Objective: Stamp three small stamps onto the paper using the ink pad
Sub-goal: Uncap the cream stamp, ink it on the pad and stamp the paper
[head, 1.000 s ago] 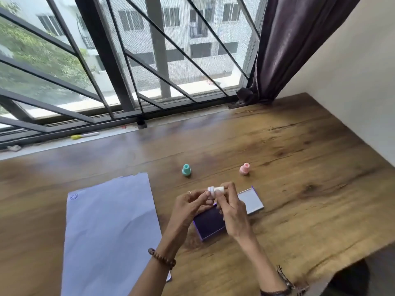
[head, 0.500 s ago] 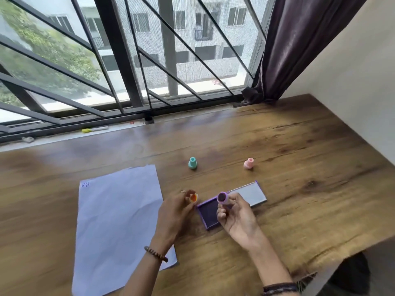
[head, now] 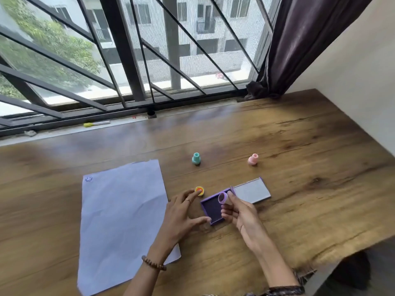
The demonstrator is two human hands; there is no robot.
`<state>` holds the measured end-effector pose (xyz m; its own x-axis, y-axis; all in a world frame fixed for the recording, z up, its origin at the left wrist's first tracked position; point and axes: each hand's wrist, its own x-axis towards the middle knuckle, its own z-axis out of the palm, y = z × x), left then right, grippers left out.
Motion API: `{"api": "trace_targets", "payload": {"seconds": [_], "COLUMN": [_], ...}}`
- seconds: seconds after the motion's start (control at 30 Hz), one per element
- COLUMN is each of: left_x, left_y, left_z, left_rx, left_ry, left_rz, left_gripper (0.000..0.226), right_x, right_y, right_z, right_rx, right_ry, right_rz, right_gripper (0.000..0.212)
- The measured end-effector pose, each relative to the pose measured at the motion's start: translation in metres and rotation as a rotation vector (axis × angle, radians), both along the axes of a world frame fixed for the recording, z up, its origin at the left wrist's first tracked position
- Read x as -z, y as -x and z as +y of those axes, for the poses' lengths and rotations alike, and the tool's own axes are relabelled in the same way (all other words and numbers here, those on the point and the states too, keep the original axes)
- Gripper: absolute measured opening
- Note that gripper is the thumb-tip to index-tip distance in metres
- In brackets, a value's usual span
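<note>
A pale sheet of paper (head: 121, 221) lies on the wooden table, with one small smiley print (head: 88, 179) at its far left corner. The purple ink pad (head: 210, 209) sits open, its lid (head: 251, 190) folded back to the right. My right hand (head: 239, 212) holds a small purple stamp (head: 223, 198) just above the pad, its round face turned towards me. My left hand (head: 181, 212) rests with fingers spread, one fingertip touching a yellow and orange cap (head: 199, 190) on the table. A teal stamp (head: 196, 158) and a pink stamp (head: 253, 159) stand farther back.
A barred window and sill run along the far edge, with a yellow and white pen (head: 97, 123) on the sill. A dark curtain (head: 299, 50) hangs at the right corner beside a white wall. The table's near right edge (head: 342, 256) drops off.
The two hands pulled the cap off the stamp and came apart. My left hand has set the yellow cap down on the table left of the pad. My right hand keeps the purple stamp.
</note>
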<state>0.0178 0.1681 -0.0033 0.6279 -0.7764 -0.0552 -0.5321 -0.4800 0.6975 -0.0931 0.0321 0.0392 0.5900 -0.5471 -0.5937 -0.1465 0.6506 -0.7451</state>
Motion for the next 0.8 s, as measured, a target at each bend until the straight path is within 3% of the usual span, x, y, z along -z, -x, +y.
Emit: {"api": "trace_targets", "payload": {"seconds": [0.2,0.33,0.4,0.47,0.53,0.8], "left_x": [0.007,0.010,0.011,0.012,0.012,0.011], "left_y": [0.009,0.010,0.011,0.012,0.012,0.013], "left_z": [0.002,0.003,0.005,0.005,0.004,0.004], "left_rx": [0.004,0.001,-0.002,-0.011,-0.017,-0.038], "left_ry": [-0.030,-0.028,-0.022,-0.015,-0.009,0.013], "left_rz": [-0.037,-0.051,-0.048,-0.055,-0.054,-0.034], "left_gripper": [0.073,0.069,0.069,0.069,0.069,0.065], "right_x": [0.004,0.002,-0.001,-0.002,-0.004,0.000], "right_y": [0.000,-0.004,-0.007,-0.008,-0.011,-0.015], "right_z": [0.000,0.001,0.003,0.005,0.011,0.032], "right_rx": [-0.042,-0.177,-0.299,-0.440,-0.527,-0.740], "right_ry": [0.106,0.378,0.602,0.899,1.101,1.451], "right_rz": [-0.028,0.123,0.292,0.451,0.477,0.555], "right_gripper": [0.019,0.017,0.004,0.012,0.016,0.008]}}
